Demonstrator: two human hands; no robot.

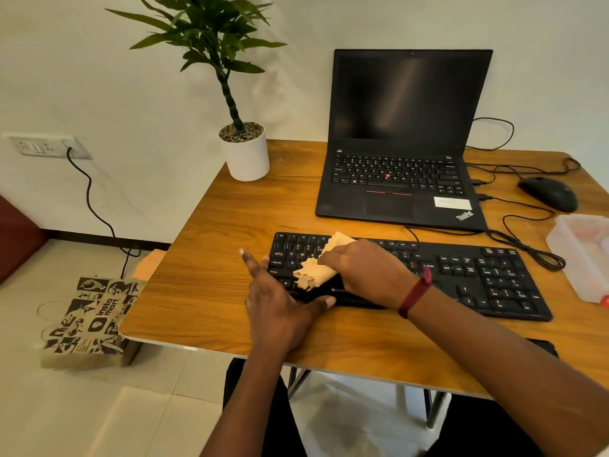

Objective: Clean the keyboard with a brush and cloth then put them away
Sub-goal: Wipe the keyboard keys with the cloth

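With the left hand (280,301) spread flat, bracing the near-left corner of the keyboard (461,275) on the surface (214,232), the right hand (365,268), clutching the bunched cloth (316,268) on the left-side keys, should probably wipe lightly along each row.

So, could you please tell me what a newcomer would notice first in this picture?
The right hand presses a beige cloth onto the left end of the black keyboard, while the left hand steadies its near corner. Behind stand an open laptop and a potted plant.
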